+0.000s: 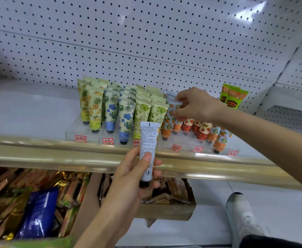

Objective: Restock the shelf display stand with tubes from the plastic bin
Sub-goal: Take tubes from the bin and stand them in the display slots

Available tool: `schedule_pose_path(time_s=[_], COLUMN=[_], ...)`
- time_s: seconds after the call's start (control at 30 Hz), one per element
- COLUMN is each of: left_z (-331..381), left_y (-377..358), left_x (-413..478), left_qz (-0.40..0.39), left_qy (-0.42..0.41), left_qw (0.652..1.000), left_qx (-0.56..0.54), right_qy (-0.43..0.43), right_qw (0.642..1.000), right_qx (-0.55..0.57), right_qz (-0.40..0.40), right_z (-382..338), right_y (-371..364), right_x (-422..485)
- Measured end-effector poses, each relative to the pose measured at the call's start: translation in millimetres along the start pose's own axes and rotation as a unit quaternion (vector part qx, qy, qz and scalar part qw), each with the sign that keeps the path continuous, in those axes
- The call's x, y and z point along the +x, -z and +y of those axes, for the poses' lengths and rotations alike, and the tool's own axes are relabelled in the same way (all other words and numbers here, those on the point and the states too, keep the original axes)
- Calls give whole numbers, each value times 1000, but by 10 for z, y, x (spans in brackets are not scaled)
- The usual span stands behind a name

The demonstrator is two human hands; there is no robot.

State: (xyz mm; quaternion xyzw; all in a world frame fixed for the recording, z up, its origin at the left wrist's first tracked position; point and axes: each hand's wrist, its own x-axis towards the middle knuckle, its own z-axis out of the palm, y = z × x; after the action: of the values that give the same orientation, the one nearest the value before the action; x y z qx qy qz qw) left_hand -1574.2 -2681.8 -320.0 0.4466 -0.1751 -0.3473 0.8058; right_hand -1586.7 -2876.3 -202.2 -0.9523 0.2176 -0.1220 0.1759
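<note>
In the head view, the left hand (128, 178) holds a white tube (148, 140) upright with the dark cap downward; the thumb presses on its printed back and the other fingers curl behind it. The right hand (195, 104), further away and to the right of the left one, pinches the flat upper end of an orange-patterned tube (173, 111); this tube stands in the clear display stand (82, 129), directly under that hand. The plastic bin is not in view.

The tubes are probably light and soft; the body would give way under a strong squeeze, and the glossy skin may slip. The stiffer places are likely the crimped top and the shoulder near the cap; a hold there seems safer. The slots of the stand are narrow, and a careless push could tip the neighbouring tubes.

On the back of the white tube there are lines of small print and a small pictogram near the cap; they are too small to read. The red price labels (80, 137) on the front of the stand, beyond the left hand, carry characters that cannot be read either; the same goes for the green tubes (233, 97) beyond the right wrist. Below the left hand a cardboard box (164, 212) holds wrapped snacks.
</note>
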Motion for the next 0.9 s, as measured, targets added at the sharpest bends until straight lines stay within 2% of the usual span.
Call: schedule_pose_path(time_s=[0.1, 0.27, 0.4, 0.47, 0.67, 0.8, 0.9], left_z=[12, -9, -85, -136, -220, -255, -243], left_y=[-4, -60, -147, -167, -195, -157, -133], left_x=[-8, -2, 24, 39, 49, 90, 100], left_qz=[-8, -12, -1, 7, -16, -12, 10], left_qy=[-4, -3, -3, -10, -93, -133, -195], left_qw=[1000, 1000, 1000, 1000, 992, 985, 960], left_qx=[14, 15, -1, 15, 81, 109, 198], right_qy=[-3, 22, -5, -6, -46, -83, -53], right_qw=[1000, 998, 981, 979, 968, 935, 946], right_qx=[-6, 4, 192, 196, 246, 338, 313], right_qz=[-1, 66, -32, -54, -32, -68, -66], right_z=[9, 19, -71, -123, -92, 3, 49], right_y=[88, 345, 291, 173, -233, -213, -23], right_x=[-45, -340, -666, -767, -866, -890, -888])
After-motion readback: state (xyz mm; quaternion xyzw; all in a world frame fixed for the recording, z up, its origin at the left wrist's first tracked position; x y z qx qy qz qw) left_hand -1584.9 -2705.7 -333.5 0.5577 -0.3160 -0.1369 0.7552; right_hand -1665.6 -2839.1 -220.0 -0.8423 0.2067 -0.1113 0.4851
